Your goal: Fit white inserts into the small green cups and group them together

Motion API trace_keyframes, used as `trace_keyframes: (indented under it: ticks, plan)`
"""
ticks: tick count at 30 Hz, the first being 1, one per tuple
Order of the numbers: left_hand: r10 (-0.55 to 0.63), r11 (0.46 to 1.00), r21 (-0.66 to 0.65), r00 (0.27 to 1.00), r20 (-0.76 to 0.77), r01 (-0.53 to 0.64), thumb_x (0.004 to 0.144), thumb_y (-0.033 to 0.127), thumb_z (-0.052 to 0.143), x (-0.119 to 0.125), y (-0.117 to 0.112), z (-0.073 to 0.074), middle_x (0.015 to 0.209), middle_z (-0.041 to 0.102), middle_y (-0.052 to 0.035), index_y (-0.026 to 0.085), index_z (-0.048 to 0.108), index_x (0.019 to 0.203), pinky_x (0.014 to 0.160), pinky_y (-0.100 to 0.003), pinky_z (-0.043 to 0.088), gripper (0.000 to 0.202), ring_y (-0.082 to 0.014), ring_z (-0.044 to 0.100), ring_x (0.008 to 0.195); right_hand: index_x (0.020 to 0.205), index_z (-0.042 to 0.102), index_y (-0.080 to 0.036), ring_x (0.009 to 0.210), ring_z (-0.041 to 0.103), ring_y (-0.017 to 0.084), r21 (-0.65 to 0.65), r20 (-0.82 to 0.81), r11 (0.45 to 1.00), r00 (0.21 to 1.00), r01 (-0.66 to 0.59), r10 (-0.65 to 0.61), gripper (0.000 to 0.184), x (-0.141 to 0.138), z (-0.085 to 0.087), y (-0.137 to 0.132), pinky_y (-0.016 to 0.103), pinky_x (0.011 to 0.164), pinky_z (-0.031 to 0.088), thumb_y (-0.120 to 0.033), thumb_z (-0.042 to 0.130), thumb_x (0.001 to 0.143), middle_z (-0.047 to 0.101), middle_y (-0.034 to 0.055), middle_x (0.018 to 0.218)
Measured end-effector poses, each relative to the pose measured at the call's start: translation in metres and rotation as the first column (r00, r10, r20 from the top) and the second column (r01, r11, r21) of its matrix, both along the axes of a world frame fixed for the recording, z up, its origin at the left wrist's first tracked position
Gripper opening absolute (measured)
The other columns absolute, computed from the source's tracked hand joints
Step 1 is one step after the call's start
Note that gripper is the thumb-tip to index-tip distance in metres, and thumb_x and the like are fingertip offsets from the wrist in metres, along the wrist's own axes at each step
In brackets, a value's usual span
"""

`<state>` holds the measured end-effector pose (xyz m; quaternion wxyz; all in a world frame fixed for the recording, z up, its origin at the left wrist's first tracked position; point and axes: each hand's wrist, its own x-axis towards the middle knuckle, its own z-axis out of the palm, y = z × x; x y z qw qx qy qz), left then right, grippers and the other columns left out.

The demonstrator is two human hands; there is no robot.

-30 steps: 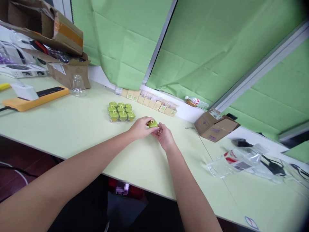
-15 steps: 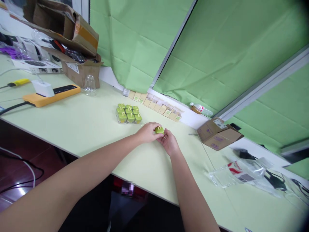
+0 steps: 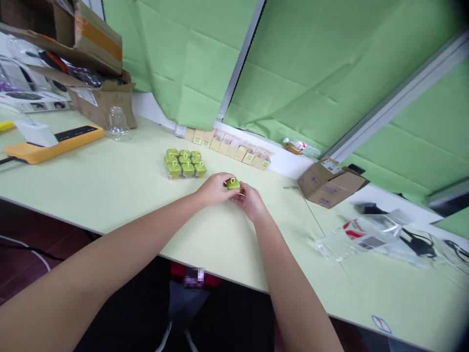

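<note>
Between my two hands is a small green-lidded container [image 3: 233, 184] with a pale loop on top, raised over the table [image 3: 146, 195]. My left hand [image 3: 215, 189] is closed around its left side, thumb in front. My right hand [image 3: 251, 199] has its fingertips against the right side and underneath. The fingers hide most of its lower part. Left of my hands, a block of several like containers [image 3: 187, 169] with green lids and loops stands in close rows on the table.
A row of small tan boxes [image 3: 234, 149] lines the back edge. An orange power strip [image 3: 54, 144], clear jar [image 3: 118, 124] and cardboard boxes [image 3: 98, 105] stand left. To the right are a cardboard box [image 3: 326, 182] and a large clear plastic bottle [image 3: 361, 237].
The whole view has shifted, so the table and things appear further left and higher. Both hands keep the green-lidded container between them, with little change in grip.
</note>
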<state>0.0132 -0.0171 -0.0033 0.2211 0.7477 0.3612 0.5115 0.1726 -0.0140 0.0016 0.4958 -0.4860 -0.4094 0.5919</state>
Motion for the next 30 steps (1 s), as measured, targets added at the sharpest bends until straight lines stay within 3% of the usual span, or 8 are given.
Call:
trace_keyframes:
  ticks: [9,25,30]
  plan:
    - [0.004,0.999,-0.042,1.0,0.028,-0.003,0.075,0.029,0.068,0.002,-0.001,-0.002,0.1,0.071,-0.0054,0.02,0.071,0.102,0.079,-0.031,0.051,0.029,-0.0205,0.065,0.089,0.083,0.068,-0.015,0.069,0.066,0.015,0.055,-0.086,0.998,0.996,-0.033,0.038,0.01,-0.005,0.006,-0.006,0.031,0.075,0.06,-0.025,0.065,0.083,0.07,0.005,0.078]
    - [-0.016,1.0,-0.018,0.998,-0.054,0.015,0.078,0.029,0.065,0.002,-0.003,-0.002,0.096,0.071,-0.0044,0.019,0.07,0.1,0.079,-0.03,0.052,0.025,-0.0184,0.064,0.086,0.085,0.068,-0.015,0.08,0.067,0.016,0.069,-0.005,0.991,0.993,-0.114,0.114,0.015,-0.003,0.01,-0.009,0.031,0.082,0.059,-0.029,0.066,0.083,0.073,0.0062,0.086]
    - [0.103,0.993,-0.056,0.994,0.039,-0.101,0.078,0.032,0.067,0.002,0.005,-0.003,0.093,0.071,-0.0041,0.018,0.07,0.097,0.076,-0.029,0.053,0.024,-0.0174,0.065,0.081,0.084,0.066,-0.013,0.075,0.069,0.02,0.025,0.072,0.995,0.993,-0.093,0.091,0.023,-0.002,0.019,-0.012,0.035,0.079,0.06,-0.035,0.071,0.082,0.07,0.0088,0.076]
